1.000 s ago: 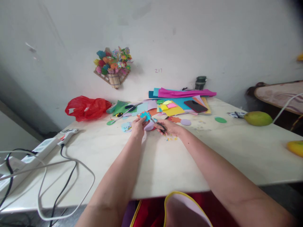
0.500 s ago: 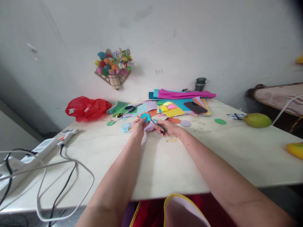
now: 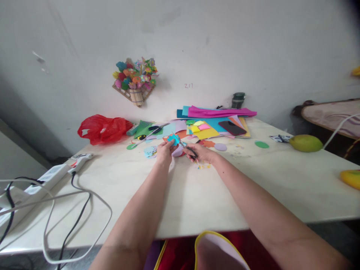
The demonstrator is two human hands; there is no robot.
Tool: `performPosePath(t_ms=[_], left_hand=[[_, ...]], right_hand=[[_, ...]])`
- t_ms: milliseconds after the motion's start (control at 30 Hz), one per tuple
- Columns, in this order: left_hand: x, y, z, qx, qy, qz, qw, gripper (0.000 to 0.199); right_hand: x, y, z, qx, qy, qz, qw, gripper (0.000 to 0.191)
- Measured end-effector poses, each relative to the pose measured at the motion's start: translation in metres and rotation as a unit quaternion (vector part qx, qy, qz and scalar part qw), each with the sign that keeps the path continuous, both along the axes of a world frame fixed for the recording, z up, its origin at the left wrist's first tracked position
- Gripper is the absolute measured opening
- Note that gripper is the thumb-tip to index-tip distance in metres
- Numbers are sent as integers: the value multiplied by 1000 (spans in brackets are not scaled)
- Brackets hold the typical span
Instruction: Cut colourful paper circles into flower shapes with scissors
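"Your L side?"
"Power strip (image 3: 53, 174), red bag (image 3: 103, 129) on pale tabletop (image 3: 197, 202); flowers (image 3: 135, 75) on wall (image 3: 225, 56)."
"Grips?"
"Your L hand (image 3: 164, 150) pinches blue paper (image 3: 172, 140) over tabletop ctr, fingers closed; R hand (image 3: 200, 152) closed round scissors (image 3: 191, 150), blades at paper."
"R side?"
"Green disc (image 3: 261, 144), then fruit (image 3: 306, 143)."

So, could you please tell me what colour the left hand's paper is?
The paper is bright blue; head view.

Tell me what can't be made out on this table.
Bright blue paper piece: full outline, head view; left hand covers part.
Black-handled metal scissors: blade contact, head view; too small.
Red plastic bag: contents, head view; hidden by its folds.
Yellow oblong fruit: right end, head view; cut off by edge.
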State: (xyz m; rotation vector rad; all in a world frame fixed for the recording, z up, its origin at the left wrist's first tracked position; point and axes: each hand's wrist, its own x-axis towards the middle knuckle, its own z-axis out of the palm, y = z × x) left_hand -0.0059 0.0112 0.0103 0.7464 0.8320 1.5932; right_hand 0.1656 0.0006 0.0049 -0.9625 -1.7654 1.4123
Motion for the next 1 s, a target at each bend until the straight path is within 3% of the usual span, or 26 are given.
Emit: performPosePath(t_ms=[1000], left_hand=[[8,-3,0,-15,-29,39,999,20]], right_hand=[[-9,-7,9,-27,13,-34,999,27]])
